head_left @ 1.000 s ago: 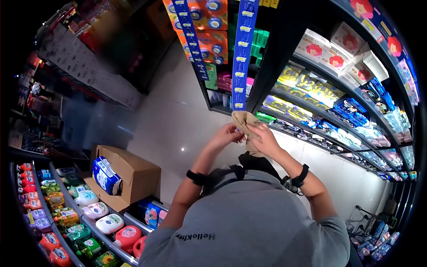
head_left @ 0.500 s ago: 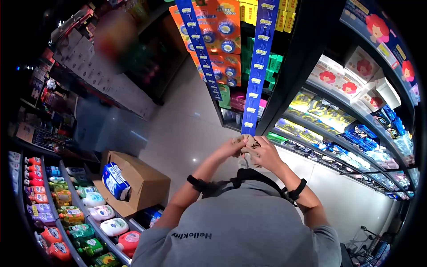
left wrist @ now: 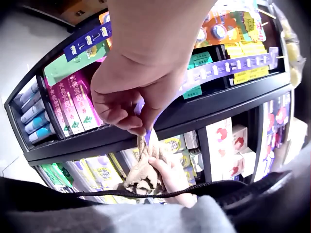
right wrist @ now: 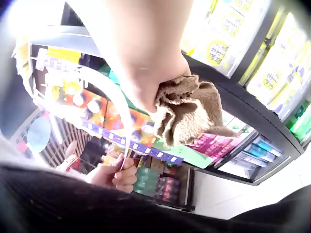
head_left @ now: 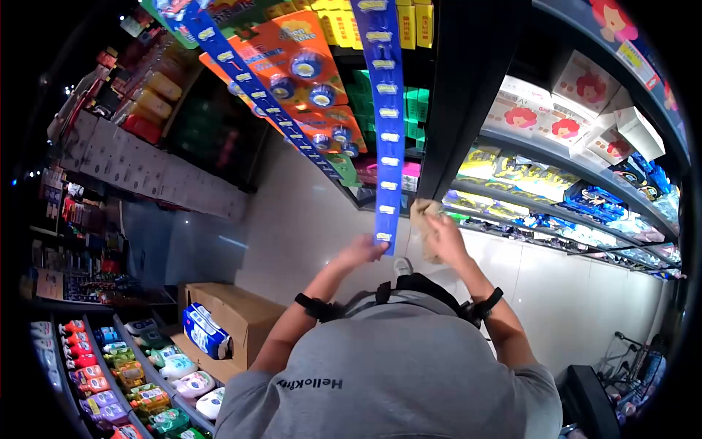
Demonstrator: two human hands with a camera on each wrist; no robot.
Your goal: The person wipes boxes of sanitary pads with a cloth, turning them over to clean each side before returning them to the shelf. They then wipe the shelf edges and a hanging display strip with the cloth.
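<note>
My left hand pinches the lower end of a blue hanging display strip between thumb and fingers. Seen from the left wrist, the thumb and curled fingers of the left hand meet on the strip's tip. A bunched tan cloth is gripped in my right hand, a little to the right of the strip. The cloth hangs in folds below the fingers. Another blue strip hangs at the left, in front of orange blister packs.
Shelves of boxed and bagged goods curve along the right. An open cardboard box with a blue-and-white pack stands at lower left, beside rows of bottles. A dark shelf post rises just beyond my right hand.
Both hands were together at the cloth by the strip's end. Now they are apart: the right hand has drawn the cloth rightward, and the left holds the strip's tip. The view has shifted.
</note>
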